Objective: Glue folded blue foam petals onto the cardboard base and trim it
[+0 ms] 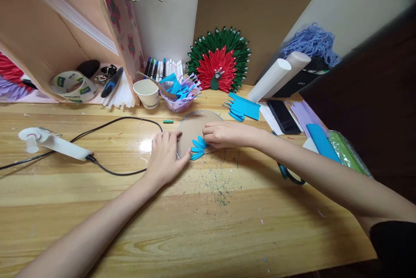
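A round piece of brown cardboard [191, 127] with a bluish rim lies flat on the table in front of me. Several blue paper petals [198, 149] fan out at its lower edge. My left hand [166, 153] holds the cardboard's left edge, its thumb beside the petals and the other fingers bent over the rim. From the right, my right hand [220, 134] reaches over the disc with its fingers closed and the tips on the blue petals at the right of the fan. Those fingers partly cover the petal they pinch.
At left lies a white glue gun [61, 144] with a looped black cord. Behind are a paper cup [147, 94], a bowl of paper scraps [179, 104] and a red-green paper peacock [219, 68]. Fringed blue paper [243, 107], a phone [283, 116] and scissors [292, 176] lie right.
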The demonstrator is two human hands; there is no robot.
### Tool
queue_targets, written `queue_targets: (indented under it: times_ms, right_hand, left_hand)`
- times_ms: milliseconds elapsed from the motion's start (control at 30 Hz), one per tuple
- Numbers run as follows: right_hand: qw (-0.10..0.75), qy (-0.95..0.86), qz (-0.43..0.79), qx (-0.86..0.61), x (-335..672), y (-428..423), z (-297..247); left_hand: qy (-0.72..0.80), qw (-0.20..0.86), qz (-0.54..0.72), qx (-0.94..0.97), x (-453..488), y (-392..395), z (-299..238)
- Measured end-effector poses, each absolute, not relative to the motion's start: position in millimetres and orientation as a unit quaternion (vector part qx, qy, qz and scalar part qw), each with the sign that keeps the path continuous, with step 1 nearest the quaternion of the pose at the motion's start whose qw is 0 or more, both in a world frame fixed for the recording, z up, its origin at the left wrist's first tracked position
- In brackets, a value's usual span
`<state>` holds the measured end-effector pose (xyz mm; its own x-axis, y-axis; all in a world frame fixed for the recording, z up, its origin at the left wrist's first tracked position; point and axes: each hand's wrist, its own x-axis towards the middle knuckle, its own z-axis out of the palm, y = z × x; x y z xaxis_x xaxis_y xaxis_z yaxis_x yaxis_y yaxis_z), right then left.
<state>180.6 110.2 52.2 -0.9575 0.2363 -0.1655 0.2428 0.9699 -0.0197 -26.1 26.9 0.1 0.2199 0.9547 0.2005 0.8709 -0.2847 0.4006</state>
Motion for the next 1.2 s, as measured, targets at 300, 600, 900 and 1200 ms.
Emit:
queue_targets:
  times_ms: [300, 600, 900, 1200]
  right_hand:
    - [0.059, 0.989, -0.062, 0.124, 185.7, 113.1, 55.4]
    - [0.073, 0.987, -0.056, 0.129, 182.6, 112.8, 53.5]
    - [0.098, 0.988, -0.023, 0.116, 179.6, 111.5, 54.6]
    - [0.101, 0.989, -0.003, 0.104, 179.2, 110.8, 54.3]
  left_hand:
    - [0.590, 0.101, 0.202, 0.775, -26.2, 27.2, 0.2]
    - [0.589, 0.097, 0.198, 0.778, -25.8, 26.7, 1.4]
    - [0.591, 0.096, 0.192, 0.778, -26.0, 27.2, 1.0]
    - [0.590, 0.091, 0.192, 0.779, -25.9, 27.0, 0.7]
